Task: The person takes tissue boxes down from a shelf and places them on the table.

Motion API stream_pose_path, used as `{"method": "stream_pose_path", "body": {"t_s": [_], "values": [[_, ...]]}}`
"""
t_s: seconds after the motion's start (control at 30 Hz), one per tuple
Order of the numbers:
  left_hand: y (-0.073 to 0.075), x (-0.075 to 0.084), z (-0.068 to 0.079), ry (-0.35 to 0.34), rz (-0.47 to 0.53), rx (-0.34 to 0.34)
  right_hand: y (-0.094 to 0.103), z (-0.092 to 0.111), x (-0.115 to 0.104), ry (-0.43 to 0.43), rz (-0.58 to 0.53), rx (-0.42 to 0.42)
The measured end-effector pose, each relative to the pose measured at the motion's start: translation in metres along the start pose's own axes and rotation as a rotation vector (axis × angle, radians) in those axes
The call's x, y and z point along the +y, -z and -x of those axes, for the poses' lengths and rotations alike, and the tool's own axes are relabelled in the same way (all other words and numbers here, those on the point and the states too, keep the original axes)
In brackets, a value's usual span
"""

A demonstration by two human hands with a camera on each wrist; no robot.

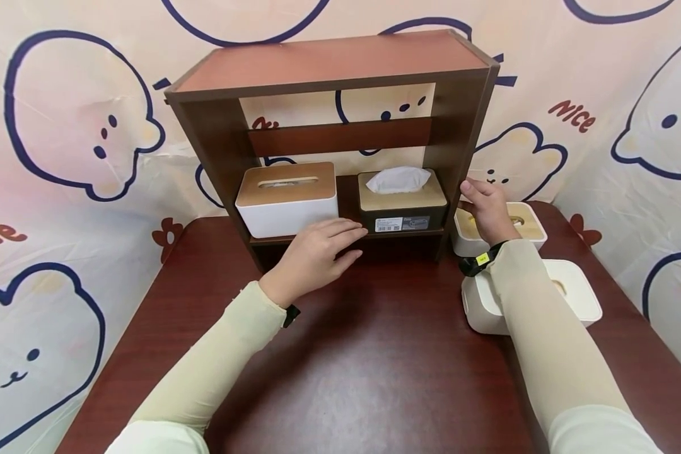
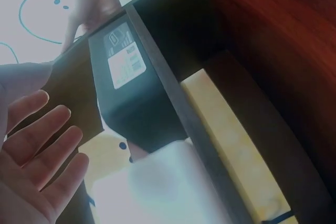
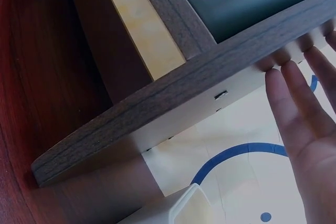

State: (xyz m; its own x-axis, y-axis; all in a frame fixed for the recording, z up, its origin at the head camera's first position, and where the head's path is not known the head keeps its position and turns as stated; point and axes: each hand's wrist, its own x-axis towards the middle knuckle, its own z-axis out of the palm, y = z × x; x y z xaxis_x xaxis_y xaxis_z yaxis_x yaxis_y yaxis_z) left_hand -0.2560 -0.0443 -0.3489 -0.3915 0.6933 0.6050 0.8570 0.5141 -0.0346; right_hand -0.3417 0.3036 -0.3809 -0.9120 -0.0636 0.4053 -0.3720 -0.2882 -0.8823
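A brown wooden shelf (image 1: pixel 335 79) stands on the table and holds two tissue boxes side by side. The white tissue box (image 1: pixel 289 217) with a wood-coloured lid is on the left. On the right is a dark green tissue box (image 1: pixel 363 219) with a label on its front and a white tissue (image 1: pixel 398 180) poking out. My left hand (image 1: pixel 318 255) hovers before the shelf between the boxes, fingers extended, holding nothing. With its fingertips, my right hand (image 1: pixel 488 211) touches the outer face of the right side panel (image 3: pixel 210 98).
Right of the shelf are a white tissue box with a light wooden lid (image 1: pixel 532 230), partly behind my right hand, and an all-white box (image 1: pixel 581 293) under my forearm. The dark red table (image 1: pixel 363 378) reaches the patterned cloth wall (image 1: pixel 596 151).
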Motion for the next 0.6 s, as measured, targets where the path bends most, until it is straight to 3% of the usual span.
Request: {"method": "stream_pose_path", "body": {"t_s": [0.2,0.6], "values": [[-0.008,0.002,-0.005,0.002,-0.024,0.013,0.001,0.001,0.0,0.003,0.004,-0.001],[-0.02,-0.001,-0.025,0.05,-0.051,-0.041,0.002,0.001,-0.002,-0.015,0.056,-0.017]]}}
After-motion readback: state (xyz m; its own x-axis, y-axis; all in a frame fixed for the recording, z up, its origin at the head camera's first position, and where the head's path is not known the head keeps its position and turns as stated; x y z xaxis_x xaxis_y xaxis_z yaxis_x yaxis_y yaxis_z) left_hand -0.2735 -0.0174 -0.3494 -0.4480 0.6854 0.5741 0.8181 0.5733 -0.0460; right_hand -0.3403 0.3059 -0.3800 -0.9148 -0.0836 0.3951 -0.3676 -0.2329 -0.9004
